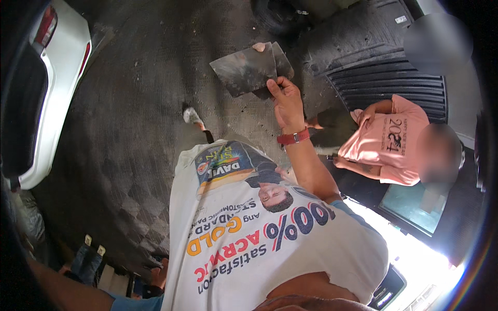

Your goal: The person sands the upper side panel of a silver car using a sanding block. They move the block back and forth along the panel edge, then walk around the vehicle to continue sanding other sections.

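Observation:
My right hand, a red band at its wrist, reaches away from my body and is closed on a thin, flat grey plate. The thumb presses the near corner while the fingers sit behind. A second dark flat plate shows behind the first, seemingly in the same grip. A small pinkish lump sits at the far edge of the front plate; what it is made of I cannot tell. My left forearm leaves at the lower left, and its hand is out of the picture.
A white car's rear stands on the left. To the right is a person in a pink shirt, near a black slatted panel. A dark tyre lies at the far side. Another person's hand shows low left. The dark floor is textured.

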Motion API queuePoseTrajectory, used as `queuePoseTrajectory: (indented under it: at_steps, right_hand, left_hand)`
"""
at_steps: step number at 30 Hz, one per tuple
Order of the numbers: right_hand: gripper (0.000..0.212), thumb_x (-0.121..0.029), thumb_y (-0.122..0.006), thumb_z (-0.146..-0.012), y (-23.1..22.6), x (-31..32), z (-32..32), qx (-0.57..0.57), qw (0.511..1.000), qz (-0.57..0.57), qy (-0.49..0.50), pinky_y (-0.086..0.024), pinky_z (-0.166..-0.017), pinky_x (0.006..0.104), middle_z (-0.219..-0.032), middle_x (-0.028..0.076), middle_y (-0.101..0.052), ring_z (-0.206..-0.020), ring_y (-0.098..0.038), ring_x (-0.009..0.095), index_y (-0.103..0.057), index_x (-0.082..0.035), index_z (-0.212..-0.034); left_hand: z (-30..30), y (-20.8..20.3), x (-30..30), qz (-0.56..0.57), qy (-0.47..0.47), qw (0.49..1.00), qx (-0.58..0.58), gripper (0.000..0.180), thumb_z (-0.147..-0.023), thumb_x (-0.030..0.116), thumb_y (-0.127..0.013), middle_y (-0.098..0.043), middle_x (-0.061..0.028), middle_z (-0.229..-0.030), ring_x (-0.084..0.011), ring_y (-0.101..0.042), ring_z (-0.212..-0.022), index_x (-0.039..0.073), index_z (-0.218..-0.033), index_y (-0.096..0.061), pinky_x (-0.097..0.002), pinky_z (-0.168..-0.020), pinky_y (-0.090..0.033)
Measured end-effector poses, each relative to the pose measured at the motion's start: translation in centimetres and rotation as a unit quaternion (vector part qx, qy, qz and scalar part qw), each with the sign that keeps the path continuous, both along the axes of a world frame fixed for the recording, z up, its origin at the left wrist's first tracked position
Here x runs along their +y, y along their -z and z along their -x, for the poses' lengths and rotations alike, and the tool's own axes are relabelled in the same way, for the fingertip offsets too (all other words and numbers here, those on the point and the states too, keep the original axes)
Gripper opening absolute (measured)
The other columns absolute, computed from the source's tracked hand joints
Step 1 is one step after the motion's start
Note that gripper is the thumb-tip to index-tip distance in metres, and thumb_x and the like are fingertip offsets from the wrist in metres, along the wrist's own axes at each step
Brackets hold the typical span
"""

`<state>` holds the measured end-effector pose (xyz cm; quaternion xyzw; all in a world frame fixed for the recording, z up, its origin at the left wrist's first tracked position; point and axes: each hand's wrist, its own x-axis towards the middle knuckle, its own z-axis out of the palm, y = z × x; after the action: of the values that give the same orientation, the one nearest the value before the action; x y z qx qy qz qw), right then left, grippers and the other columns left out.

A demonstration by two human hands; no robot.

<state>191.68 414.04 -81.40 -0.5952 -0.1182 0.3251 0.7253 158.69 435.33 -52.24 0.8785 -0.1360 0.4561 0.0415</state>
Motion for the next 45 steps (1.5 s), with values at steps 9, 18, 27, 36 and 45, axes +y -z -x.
queuePoseTrajectory:
  at_steps: [9,18,27,36,45]
  right_hand:
    - [0.016,-0.019,-0.077,-0.106,-1.1,15.3,-10.5,-0.115,0.97,0.203,0.063,-0.04,-0.07,0.0245,-0.087,-0.006,-0.06,-0.079,-0.05,0.004,-0.07,-0.006,-0.098]
    - [0.026,-0.023,-0.079,-0.104,5.4,32.6,-29.7,-0.082,0.969,0.208,0.106,-0.04,-0.07,0.0292,-0.083,-0.005,-0.054,-0.077,-0.046,0.01,-0.069,0.0,-0.099]
    - [0.014,-0.017,-0.081,-0.104,3.2,58.1,-51.5,-0.052,0.998,0.002,0.026,-0.045,-0.077,0.0237,-0.09,-0.008,-0.064,-0.082,-0.054,0.003,-0.071,-0.009,-0.099]
    - [0.022,-0.022,-0.08,-0.104,5.1,84.5,-59.2,-0.107,0.993,0.008,-0.041,-0.045,-0.07,0.0239,-0.086,-0.006,-0.062,-0.078,-0.053,0.004,-0.069,-0.003,-0.1]
    - [0.034,-0.012,-0.072,-0.103,0.4,101.2,-73.1,-0.254,0.935,0.155,0.192,-0.058,-0.101,0.0431,-0.122,0.012,-0.08,-0.115,-0.075,0.029,-0.072,-0.006,-0.137]
  left_hand:
    - [-17.2,1.6,20.3,0.075,0.108,0.991,0.019,0.048,-0.109,0.041,-0.068,-0.067,-0.0127,-0.136,-0.0274,-0.067,-0.123,0.008,-0.143,-0.061,-0.0432,-0.107,-0.053]
    - [-41.2,5.3,40.8,0.057,0.134,0.989,0.028,0.056,-0.107,0.043,-0.071,-0.063,-0.0121,-0.144,-0.0282,-0.064,-0.13,0.009,-0.149,-0.057,-0.0455,-0.112,-0.051]
    - [-57.6,4.5,57.9,0.149,0.12,0.981,0.026,0.064,-0.105,0.046,-0.073,-0.059,-0.0116,-0.151,-0.029,-0.061,-0.136,0.01,-0.155,-0.053,-0.0479,-0.117,-0.048]
    - [-74.4,34.3,78.0,0.9,0.105,0.402,0.134,0.04,-0.103,0.028,-0.08,-0.068,-0.0071,-0.139,-0.0238,-0.067,-0.122,0.009,-0.133,-0.062,-0.0462,-0.102,-0.057]
    - [-92.1,31.5,99.8,0.721,-0.101,0.653,0.211,0.031,-0.107,0.022,-0.074,-0.076,-0.0112,-0.114,-0.0167,-0.071,-0.099,-0.001,-0.127,-0.069,-0.0354,-0.081,-0.058]
